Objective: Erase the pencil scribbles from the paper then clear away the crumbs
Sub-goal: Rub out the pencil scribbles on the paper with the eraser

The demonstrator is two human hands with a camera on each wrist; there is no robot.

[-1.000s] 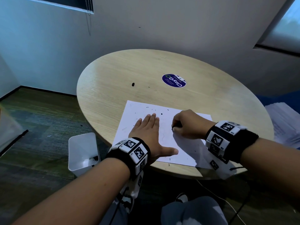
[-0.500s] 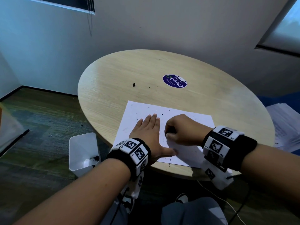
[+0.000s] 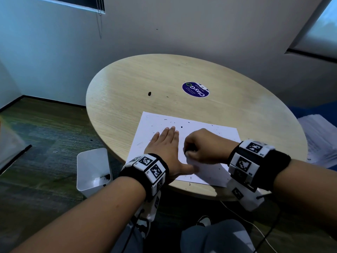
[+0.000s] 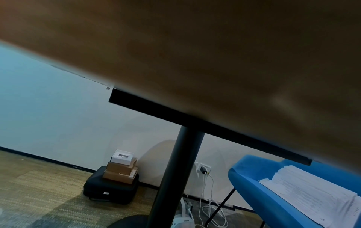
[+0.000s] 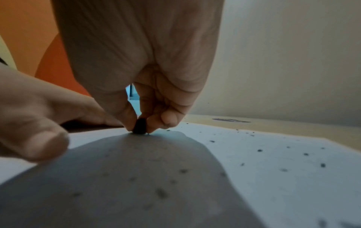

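A white sheet of paper point(image 3: 206, 128) lies near the front edge of the round wooden table point(image 3: 145, 79), dotted with dark eraser crumbs point(image 3: 181, 127). My left hand point(image 3: 165, 145) lies flat on the sheet's left part with straight fingers. My right hand point(image 3: 189, 150) sits just to its right, fingers curled, pinching a small black eraser point(image 5: 139, 125) whose tip touches the paper point(image 5: 273, 177). More crumbs point(image 5: 259, 150) are scattered to the right of the eraser. The left wrist view shows only the table's underside; the hand is not in it.
A small black piece point(image 3: 149, 93) and a round blue sticker point(image 3: 195, 89) lie farther back on the table. A white bin point(image 3: 93, 170) stands on the floor at the left of the table. A blue chair with stacked papers point(image 3: 321, 137) is at the right.
My right hand has slid left across the paper with the eraser, ending close beside my left hand. The left hand has stayed flat in place.
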